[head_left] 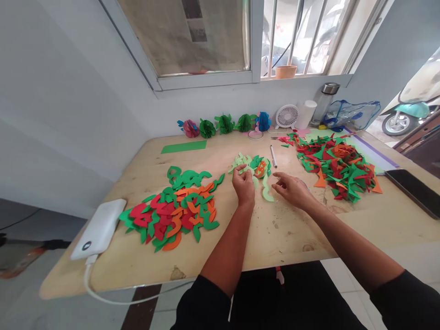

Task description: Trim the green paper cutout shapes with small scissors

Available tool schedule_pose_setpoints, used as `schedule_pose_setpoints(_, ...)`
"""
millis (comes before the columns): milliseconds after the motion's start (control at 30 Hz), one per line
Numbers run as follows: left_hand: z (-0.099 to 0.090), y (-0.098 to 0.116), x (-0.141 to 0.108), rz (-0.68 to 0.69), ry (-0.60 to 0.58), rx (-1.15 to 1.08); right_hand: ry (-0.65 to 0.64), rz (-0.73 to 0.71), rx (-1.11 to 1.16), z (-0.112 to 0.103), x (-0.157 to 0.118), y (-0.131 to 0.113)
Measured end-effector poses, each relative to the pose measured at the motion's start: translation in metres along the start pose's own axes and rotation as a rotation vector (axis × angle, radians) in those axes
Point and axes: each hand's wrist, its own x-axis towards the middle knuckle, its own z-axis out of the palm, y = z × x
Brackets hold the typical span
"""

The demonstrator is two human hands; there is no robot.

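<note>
A pale green wavy paper strip [267, 189] lies on the table [292, 243] between the two hands, its long axis running roughly twelve to six o'clock. From the right hand [288, 187] it bears nine o'clock, just beside the fingertips; from the left hand [243, 181], three o'clock. The right hand appears nearer. Its fingers are loosely bent and parted, with nothing seen between them. The left hand's fingers are curled in; whether they pinch any paper cannot be told, as the hand's back screens them. At the strip's upper end sits an orange-and-green paper piece [261, 168]. More pale green pieces [239, 159] lie at the left hand's twelve. Farther out, a white pen [273, 156] stands off at the right hand's eleven, a mixed paper heap [354, 172] at its two to three, and a pile of curved cut-outs [172, 208] between the left hand's eight and nine.
</note>
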Motion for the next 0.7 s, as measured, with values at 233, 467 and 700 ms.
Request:
schedule_pose_setpoints(233,0.006,-0.003,-0.006,-0.033,-0.129,-0.012,0.201,-0.014,-0.542,-0.024,-0.026,0.029)
schedule_pose_setpoints(467,0.008,-0.007,-0.009,-0.047,-0.192,0.02,0.133,-0.054,-0.696,-0.021,-0.028,0.03)
schedule_pose_setpoints(700,0.009,-0.011,-0.008,-0.035,-0.193,0.04,0.181,0.0,-0.502,-0.021,-0.022,0.049)
